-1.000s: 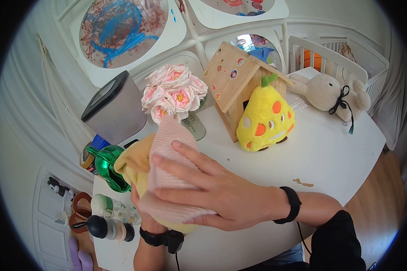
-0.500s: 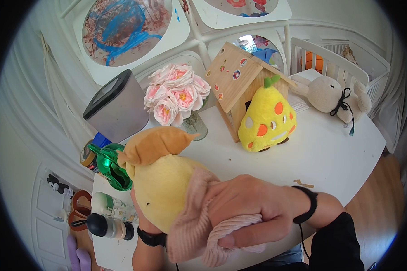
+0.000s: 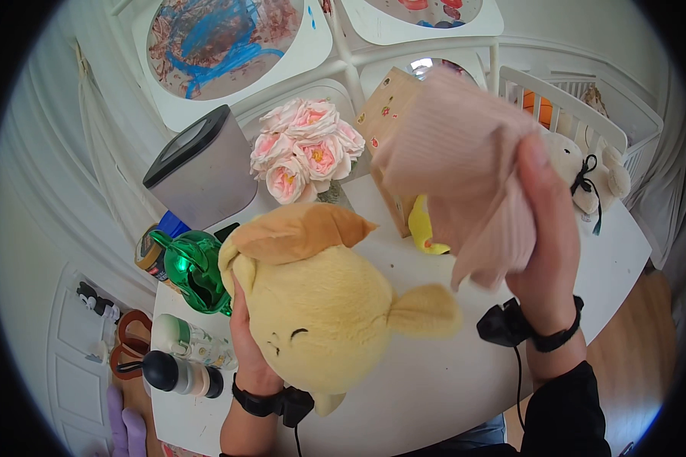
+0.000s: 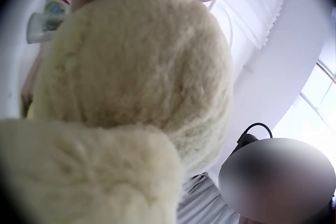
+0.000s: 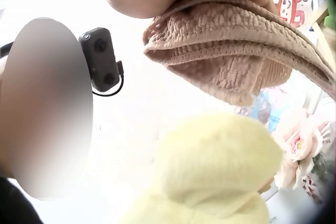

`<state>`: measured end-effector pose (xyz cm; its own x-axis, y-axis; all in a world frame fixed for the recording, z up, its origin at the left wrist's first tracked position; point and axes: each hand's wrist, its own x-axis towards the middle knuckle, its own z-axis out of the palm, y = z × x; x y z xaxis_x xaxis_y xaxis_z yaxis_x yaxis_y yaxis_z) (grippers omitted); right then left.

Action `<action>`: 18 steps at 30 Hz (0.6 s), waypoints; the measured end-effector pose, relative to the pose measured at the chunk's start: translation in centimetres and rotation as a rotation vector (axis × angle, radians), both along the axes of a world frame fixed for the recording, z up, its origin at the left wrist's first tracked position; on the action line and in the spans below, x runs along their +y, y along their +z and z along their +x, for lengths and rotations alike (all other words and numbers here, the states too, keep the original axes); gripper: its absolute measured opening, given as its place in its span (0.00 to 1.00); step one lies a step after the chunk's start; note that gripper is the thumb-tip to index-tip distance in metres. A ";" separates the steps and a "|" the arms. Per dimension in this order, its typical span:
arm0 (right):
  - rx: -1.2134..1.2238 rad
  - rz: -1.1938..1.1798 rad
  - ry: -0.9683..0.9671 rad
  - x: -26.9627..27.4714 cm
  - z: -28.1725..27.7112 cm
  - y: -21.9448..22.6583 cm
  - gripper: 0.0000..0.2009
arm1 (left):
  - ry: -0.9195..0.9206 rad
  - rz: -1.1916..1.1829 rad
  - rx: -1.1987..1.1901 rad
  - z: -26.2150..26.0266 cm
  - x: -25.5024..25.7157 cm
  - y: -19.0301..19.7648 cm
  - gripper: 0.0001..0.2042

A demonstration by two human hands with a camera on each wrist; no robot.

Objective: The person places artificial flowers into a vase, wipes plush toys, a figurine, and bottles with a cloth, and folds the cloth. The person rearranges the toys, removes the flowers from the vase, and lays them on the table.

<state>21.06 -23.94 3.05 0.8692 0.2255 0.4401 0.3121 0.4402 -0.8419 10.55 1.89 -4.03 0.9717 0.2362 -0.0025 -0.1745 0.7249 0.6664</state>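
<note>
A pale yellow plush toy (image 3: 320, 327) with an orange-brown piece on its head hangs over the table, tilted, in my left hand (image 3: 250, 346), which grips it from the left and beneath. The toy's fur (image 4: 136, 61) fills much of the left wrist view, most of that hand's fingers hidden behind it. My right hand (image 3: 549, 236) holds a pink ribbed cloth (image 3: 465, 167) up to the right, apart from the toy. In the right wrist view the cloth (image 5: 220, 45) hangs folded from the hand, above the yellow plush (image 5: 220, 155).
Behind stand pink flowers (image 3: 309, 148), a grey bin (image 3: 206, 167) and a wooden house (image 3: 385, 107); a yellow plush (image 3: 423, 225) is partly covered by the cloth. A green metallic object (image 3: 194, 266) and bottles (image 3: 179, 373) are at the left, a rabbit plush (image 3: 610, 171) at the back right.
My right hand has lifted the pink cloth off the yellow toy and moved it up and right. The toy's face now shows, and my left hand still grips it.
</note>
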 end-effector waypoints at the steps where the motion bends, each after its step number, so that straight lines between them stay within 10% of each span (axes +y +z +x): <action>1: -0.005 -0.213 0.066 -0.2 -1.1 -0.2 0.31 | -0.003 0.001 0.001 -0.2 0.0 -0.1 0.30; 4: -0.484 -0.476 0.406 1.0 -1.9 -0.3 0.36 | 0.045 0.100 -0.014 -1.0 -0.2 -0.2 0.30; 9: -0.607 -0.458 0.419 2.6 -3.3 -1.6 0.47 | 0.385 0.561 -0.421 -3.0 -0.7 0.9 0.34; 18: -0.697 -0.399 0.544 4.7 -2.1 -3.9 0.51 | 0.594 0.393 -0.399 -5.2 1.0 2.3 0.32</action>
